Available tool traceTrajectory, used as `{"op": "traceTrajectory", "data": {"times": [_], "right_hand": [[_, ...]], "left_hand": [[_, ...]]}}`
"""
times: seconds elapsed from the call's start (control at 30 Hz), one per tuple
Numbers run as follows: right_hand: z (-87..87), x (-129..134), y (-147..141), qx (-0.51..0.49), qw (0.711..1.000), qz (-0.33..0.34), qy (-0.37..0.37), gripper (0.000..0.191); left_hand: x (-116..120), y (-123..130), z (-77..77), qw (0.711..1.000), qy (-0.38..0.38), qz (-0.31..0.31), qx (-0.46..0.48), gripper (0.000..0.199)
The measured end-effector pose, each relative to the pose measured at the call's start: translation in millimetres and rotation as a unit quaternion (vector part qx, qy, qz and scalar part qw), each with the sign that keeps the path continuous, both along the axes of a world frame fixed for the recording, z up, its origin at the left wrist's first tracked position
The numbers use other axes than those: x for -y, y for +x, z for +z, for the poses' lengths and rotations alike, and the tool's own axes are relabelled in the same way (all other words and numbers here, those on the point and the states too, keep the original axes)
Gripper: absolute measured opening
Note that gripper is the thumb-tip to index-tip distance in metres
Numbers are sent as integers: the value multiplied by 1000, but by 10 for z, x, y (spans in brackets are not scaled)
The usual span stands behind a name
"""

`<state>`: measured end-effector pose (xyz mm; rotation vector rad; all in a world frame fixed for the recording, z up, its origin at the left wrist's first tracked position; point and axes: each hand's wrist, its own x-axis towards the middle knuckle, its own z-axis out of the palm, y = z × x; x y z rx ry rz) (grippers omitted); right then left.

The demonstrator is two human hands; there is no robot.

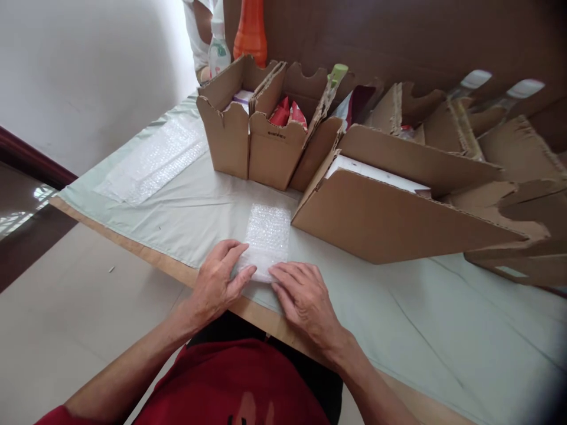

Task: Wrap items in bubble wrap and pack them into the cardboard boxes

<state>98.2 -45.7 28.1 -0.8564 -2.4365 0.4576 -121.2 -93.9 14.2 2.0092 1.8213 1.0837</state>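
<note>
A small piece of bubble wrap (268, 230) lies flat on the pale green cloth, its near end folded over. My left hand (221, 274) rests at its near left edge, thumb and fingers apart, touching the plastic. At the near right corner, the fingers of my right hand (303, 295) lie close together on the edge of the wrap. Whether they pinch the plastic is hidden from view.
Cardboard bins (272, 147) stand along the back, with red packets (280, 112) in one. A larger cardboard box (381, 212) is at the right. More bubble wrap (155, 159) lies at the left. An orange bottle (250, 35) stands behind.
</note>
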Motion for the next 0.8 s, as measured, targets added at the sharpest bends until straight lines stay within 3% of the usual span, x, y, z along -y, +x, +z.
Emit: {"op": "traceTrajectory", "data": {"times": [0.13,0.2,0.33,0.4,0.5,0.63,0.73,0.8], "right_hand": [[36,-71,0,-17,995,-12,-99,22],[35,-93,7,-18,993,-34,-110,23],[-7,-111,10,-31,996,-88,13,25],[-34,-124,4,-4,996,-69,59,24],[-66,-179,-11,57,996,-18,65,28],[-24,-263,-5,51,999,5,18,28],[56,-250,31,48,996,26,-66,28],[87,-206,52,49,995,13,-89,28]], "left_hand": [[132,-22,41,998,15,-55,38,32],[108,-8,22,998,13,-52,23,29],[-119,47,-55,999,9,2,-32,26],[-234,65,-84,998,5,13,-62,25],[-290,65,-94,997,17,29,-75,26],[-134,34,-40,998,52,-8,-42,32],[7,10,13,997,36,-74,-13,33],[19,0,20,997,21,-78,4,31]]}}
